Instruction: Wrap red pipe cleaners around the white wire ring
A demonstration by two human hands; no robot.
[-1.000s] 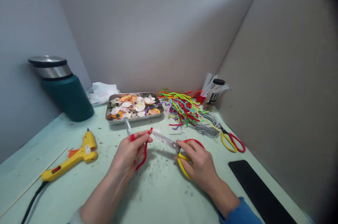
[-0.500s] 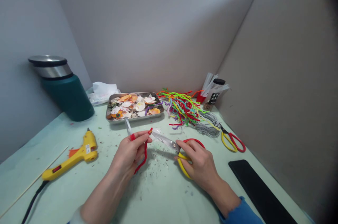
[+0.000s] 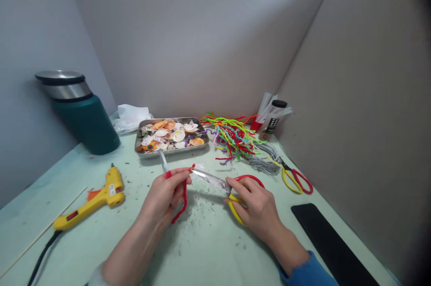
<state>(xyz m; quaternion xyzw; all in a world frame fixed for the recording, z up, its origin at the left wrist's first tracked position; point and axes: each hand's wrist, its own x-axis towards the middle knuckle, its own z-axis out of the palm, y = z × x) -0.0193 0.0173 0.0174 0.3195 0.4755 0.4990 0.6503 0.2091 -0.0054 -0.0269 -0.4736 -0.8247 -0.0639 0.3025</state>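
Note:
My left hand [image 3: 167,191] pinches a fuzzy red yarn-like strand [image 3: 184,203], whose loose end hangs below the fingers. A short red tip sticks up past the thumb and forefinger. A pale translucent strip [image 3: 163,161] with a red part rises from the same hand. My right hand [image 3: 257,207] is closed on red and yellow handled scissors [image 3: 215,181]. Their blades point left, with the tips at the red tip by my left fingertips. Whether the blades touch it is hard to tell.
Behind the hands sit a metal tray [image 3: 171,153] of shells, colourful fuzzy strands [image 3: 234,138], grey cord [image 3: 266,162] and a black-lidded jar [image 3: 273,120]. At left are a yellow glue gun [image 3: 90,205], a thin stick and a teal bottle [image 3: 84,120]; at right, spare scissors [image 3: 296,180] and a black bar [image 3: 333,241].
My right hand and the scissors have shifted slightly to the right, and the blades look closer together. The hanging red strand has moved a little; my left hand has hardly moved.

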